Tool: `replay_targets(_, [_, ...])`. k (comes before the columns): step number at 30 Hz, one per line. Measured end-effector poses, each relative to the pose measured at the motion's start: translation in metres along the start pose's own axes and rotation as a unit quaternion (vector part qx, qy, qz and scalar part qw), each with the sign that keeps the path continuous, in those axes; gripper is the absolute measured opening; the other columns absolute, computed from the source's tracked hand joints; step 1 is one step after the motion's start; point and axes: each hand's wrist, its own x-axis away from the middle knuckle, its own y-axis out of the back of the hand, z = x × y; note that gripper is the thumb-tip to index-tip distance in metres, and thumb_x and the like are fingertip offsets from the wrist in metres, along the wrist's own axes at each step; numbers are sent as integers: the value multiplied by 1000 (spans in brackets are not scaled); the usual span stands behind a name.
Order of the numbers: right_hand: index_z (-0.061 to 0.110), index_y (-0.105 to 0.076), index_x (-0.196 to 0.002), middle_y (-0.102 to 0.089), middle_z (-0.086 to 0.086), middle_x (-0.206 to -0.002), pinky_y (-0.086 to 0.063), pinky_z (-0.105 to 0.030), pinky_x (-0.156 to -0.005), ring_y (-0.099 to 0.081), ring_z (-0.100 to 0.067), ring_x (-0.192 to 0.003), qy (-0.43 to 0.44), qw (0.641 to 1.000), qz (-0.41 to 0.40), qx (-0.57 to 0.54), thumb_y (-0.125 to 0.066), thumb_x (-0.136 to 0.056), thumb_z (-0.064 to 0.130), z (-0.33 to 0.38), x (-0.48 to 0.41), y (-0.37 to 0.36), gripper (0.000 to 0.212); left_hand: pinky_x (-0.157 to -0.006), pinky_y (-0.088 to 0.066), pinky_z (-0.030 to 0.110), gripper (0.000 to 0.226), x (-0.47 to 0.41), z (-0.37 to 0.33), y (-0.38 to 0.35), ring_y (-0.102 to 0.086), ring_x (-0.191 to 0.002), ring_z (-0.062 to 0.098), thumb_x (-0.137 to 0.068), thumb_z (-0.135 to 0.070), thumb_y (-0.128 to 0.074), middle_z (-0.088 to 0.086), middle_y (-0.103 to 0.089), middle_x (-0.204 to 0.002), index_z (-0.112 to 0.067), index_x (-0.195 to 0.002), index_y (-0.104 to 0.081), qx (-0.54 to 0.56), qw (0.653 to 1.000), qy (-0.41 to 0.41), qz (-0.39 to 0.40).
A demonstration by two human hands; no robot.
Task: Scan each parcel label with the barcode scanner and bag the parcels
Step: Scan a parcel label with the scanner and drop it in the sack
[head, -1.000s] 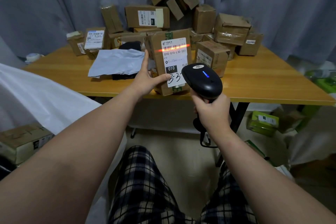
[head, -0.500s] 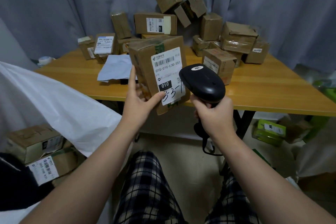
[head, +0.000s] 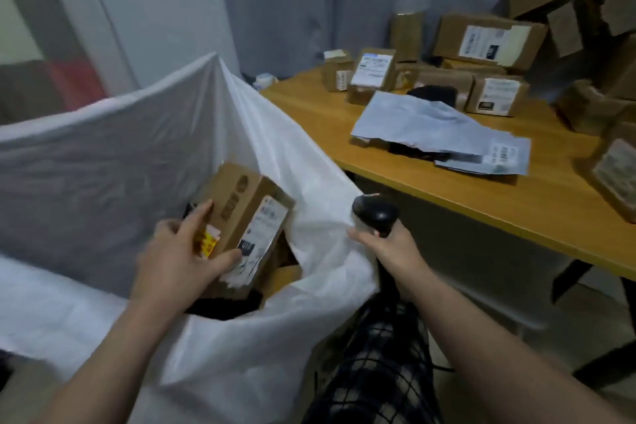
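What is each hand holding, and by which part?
The left hand grips the cardboard parcel by its lower end, over the white bag; the right hand holds the barcode scanner by its grip.

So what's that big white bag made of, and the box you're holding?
The big white bag is probably thin plastic sheeting, matte: it creases and sags. The box in the left hand looks like dull brown cardboard, with a white paper label.

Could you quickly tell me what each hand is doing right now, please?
Left hand: gripping the box at the mouth of the bag.
Right hand: gripping the scanner.
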Motion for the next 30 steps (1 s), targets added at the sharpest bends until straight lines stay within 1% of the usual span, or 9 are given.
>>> replay_targets(3, [15,-56,-128,-66,-8,-118,-52,-43,-93,-64,-25,-105,-82,995,42,-43,-87,-64,27,-17,-15,-37,73,-86,-37,43,83,24,55,5,-47,-100,32,-66,-69,-67,7,-42,-106,-44,-141,-40,-177,979,94,32])
replay_targets(5, [5,-56,-119,-64,-16,-111,-52,-35,-78,-62,-28,-95,-116,991,55,-24,-77,-71,9,-15,-13,-60,52,-87,-37,43,78,38,79,10,-41,-98,32,-72,-63,-66,8,-38,-106,-41,-142,-39,-217,964,142,53])
replay_targets(8, [1,-56,-85,-54,-16,-79,-44,-29,-60,-55,-28,-69,-165,982,67,-58,-59,-77,-9,11,-8,-90,13,-91,-37,43,80,41,86,24,-39,-105,34,-74,-61,-66,12,-37,-111,-40,-145,-35,-223,959,165,55])
replay_targets(12, [4,-47,-68,-42,-10,-63,-40,-24,-51,-48,-23,-53,-117,981,116,-105,-52,-75,-14,77,12,-122,20,-96,-33,43,81,16,64,48,-41,-114,36,-73,-65,-64,14,-40,-121,-43,-145,-32,-276,951,140,11])
replay_targets(15, [6,-46,-62,-45,-8,-53,-42,-21,-49,-49,-22,-48,-79,973,159,-144,-51,-76,-13,113,41,-130,24,-99,-31,44,81,-10,48,68,-40,-117,37,-74,-67,-61,15,-40,-123,-43,-146,-30,-275,956,104,-17])
replay_targets(18, [3,-59,-67,-59,-10,-57,-52,-32,-67,-61,-24,-60,-59,949,208,-229,-53,-76,-11,108,59,-122,19,-101,-30,43,83,-26,42,74,-39,-119,37,-74,-70,-60,16,-39,-128,-44,-146,-29,-284,955,80,2])
replay_targets(20, [2,-64,-74,-64,-13,-66,-55,-35,-70,-66,-26,-68,-62,953,179,-238,-57,-75,-10,91,60,-113,13,-101,-30,42,83,-26,44,70,-39,-121,37,-73,-72,-59,16,-39,-131,-44,-146,-29,-279,957,79,12])
replay_targets(23, [2,-56,-67,-54,-11,-57,-49,-28,-55,-57,-24,-53,-102,961,105,-235,-52,-81,-13,73,56,-99,20,-101,-32,43,83,-22,51,59,-40,-121,37,-74,-73,-58,16,-40,-131,-43,-146,-29,-272,958,80,43])
replay_targets(30, [6,-54,-64,-50,-6,-58,-44,-25,-53,-53,-19,-54,-51,973,98,-201,-52,-78,-14,73,51,-97,25,-101,-31,43,80,-9,66,45,-41,-123,37,-76,-72,-57,17,-43,-131,-37,-144,-35,-287,947,112,94])
